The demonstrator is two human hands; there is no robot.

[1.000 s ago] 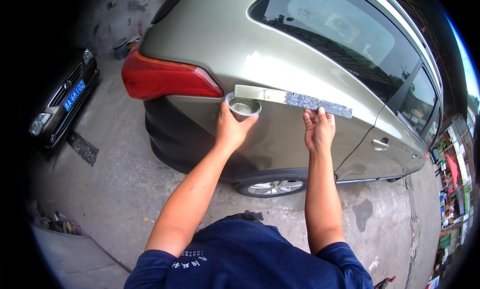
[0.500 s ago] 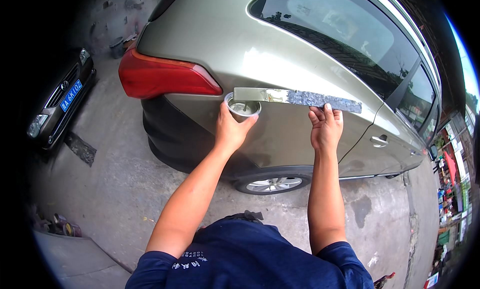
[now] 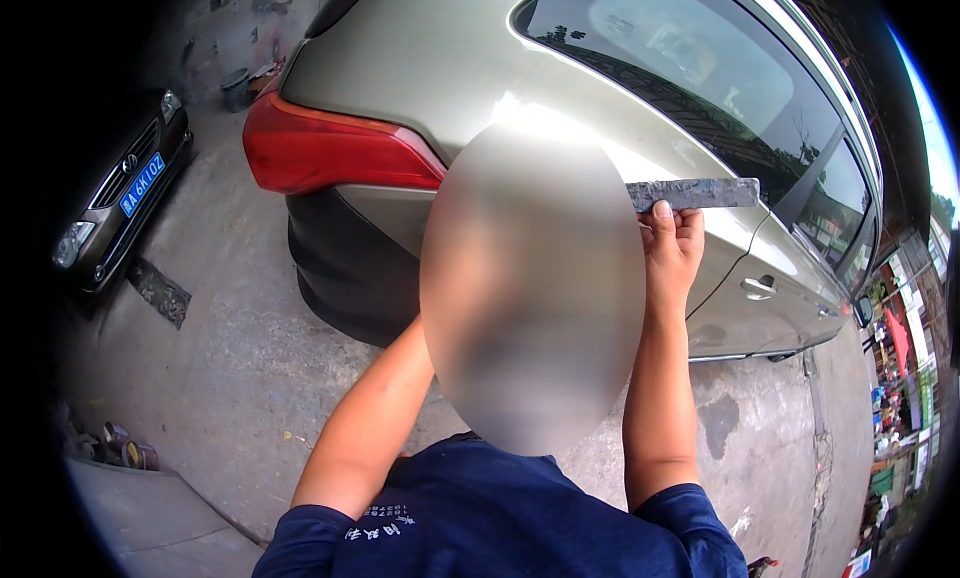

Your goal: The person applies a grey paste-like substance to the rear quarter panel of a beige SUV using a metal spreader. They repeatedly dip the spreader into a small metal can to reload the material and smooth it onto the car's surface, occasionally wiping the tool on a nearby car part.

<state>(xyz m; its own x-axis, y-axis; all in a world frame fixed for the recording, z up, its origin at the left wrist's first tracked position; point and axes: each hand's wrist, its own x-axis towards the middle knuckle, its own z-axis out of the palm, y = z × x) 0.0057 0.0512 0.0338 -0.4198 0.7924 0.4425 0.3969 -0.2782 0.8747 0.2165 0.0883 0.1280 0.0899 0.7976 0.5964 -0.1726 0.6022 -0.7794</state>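
Note:
My right hand [image 3: 672, 243] grips a flat paint stirring stick [image 3: 710, 192] caked with dark grey paint, thumb on the near side. It holds the stick level, close in front of the car's rear side. The stick's left part vanishes behind a large blurred oval. My left hand [image 3: 465, 263] is only a skin-coloured smear inside that oval, so its fingers and anything in them are hidden. Behind both hands stands a grey-beige car [image 3: 410, 73] with a red tail light [image 3: 335, 143]. A dark covering [image 3: 350, 268] lies over its rear corner.
A dark car [image 3: 125, 193] is parked at the left on the concrete floor [image 3: 250, 348]. A bucket [image 3: 236, 90] stands by the far wall. Several cans [image 3: 130, 448] sit beside a grey panel [image 3: 150, 518] at lower left. The car's door handle [image 3: 759, 286] is right of my right hand.
My right hand and the stick have shifted right and slightly up. Earlier my left hand held a clear cup under the stick's left end; a blur now covers that area.

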